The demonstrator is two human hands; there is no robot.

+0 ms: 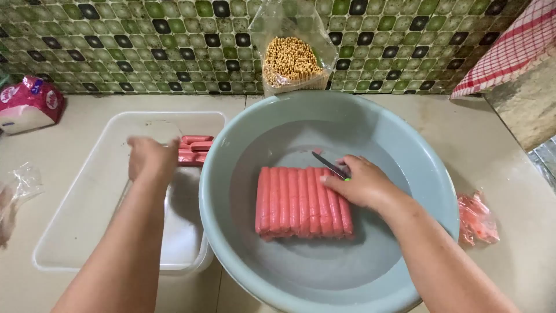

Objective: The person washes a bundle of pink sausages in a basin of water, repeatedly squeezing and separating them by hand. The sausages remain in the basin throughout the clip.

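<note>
The block of pink, smooth-skinned sausages [302, 202], packed side by side in one flat slab, lies at the bottom of the wide grey-green plastic basin [324, 113]. The right hand [360, 182] rests on the slab's right end, fingers closed around a small dark-bladed knife [329, 164] whose tip points up and left. A shallow, steady cut looks wisest here (the skins seem slippery). The left hand [149, 157] hovers over the clear rectangular plastic tub [69, 232], curled beside a few loose pink sausages [194, 149] stacked at the tub's far edge; I cannot tell whether it grips one. Beyond stand a clear bag of pale round beans [291, 58], glossy green mosaic tiles [145, 40] and a red-checked cloth [509, 49].
</note>
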